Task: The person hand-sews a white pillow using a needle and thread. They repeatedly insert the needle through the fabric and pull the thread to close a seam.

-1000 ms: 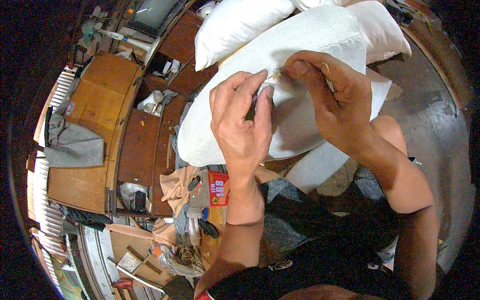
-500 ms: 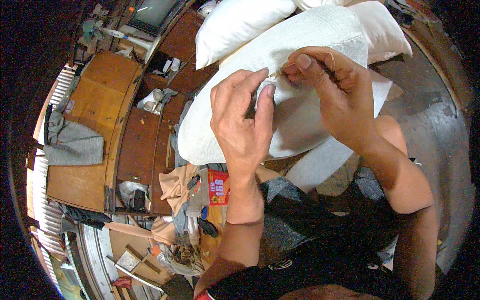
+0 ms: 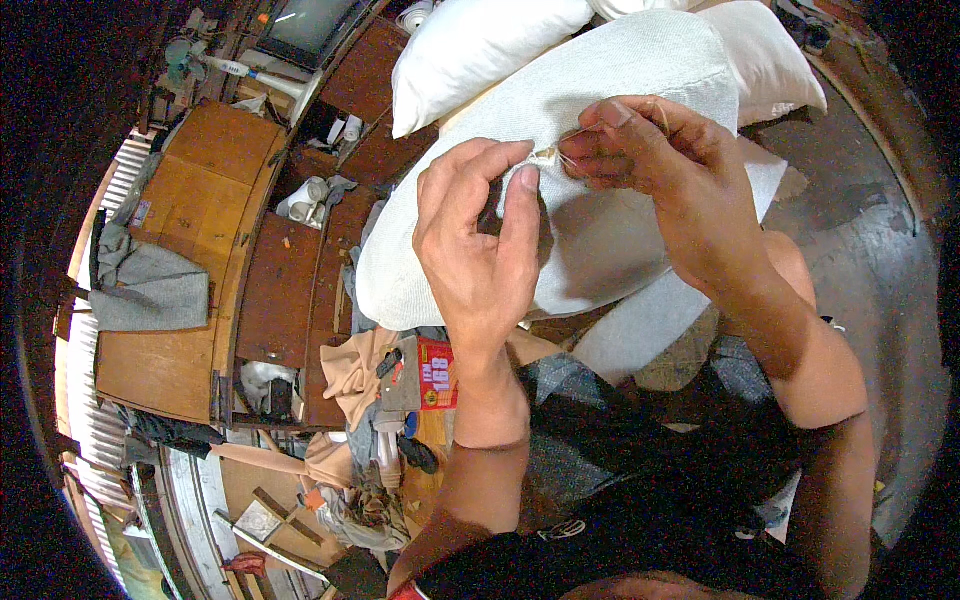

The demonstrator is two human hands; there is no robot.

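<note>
A long, stuffed, pale grey-white cushion (image 3: pixel 620 80) lies in front of me. Over its middle my left hand (image 3: pixel 478 225) curls, its thumb and forefinger closing on a small raised bit of the cushion's cloth. Facing it, my right hand (image 3: pixel 680 170) is closed in a pinch. Fine pale thread (image 3: pixel 664 112) loops above its knuckles, and thin strands show by its fingertips, close to the left fingertips. I cannot make out whether a needle is among those fingers.
White pillows (image 3: pixel 480 60) are heaped behind the cushion. To the left stand a wooden cabinet (image 3: pixel 190 190) with a grey cloth on it and brown shelves holding white rolls. A red and grey box (image 3: pixel 428 375) and crumpled clothes sit near my left forearm.
My right hand has shifted slightly to the right and turned, showing more thread near its fingertips. My left hand has moved a little left, still pinching near the same spot.
</note>
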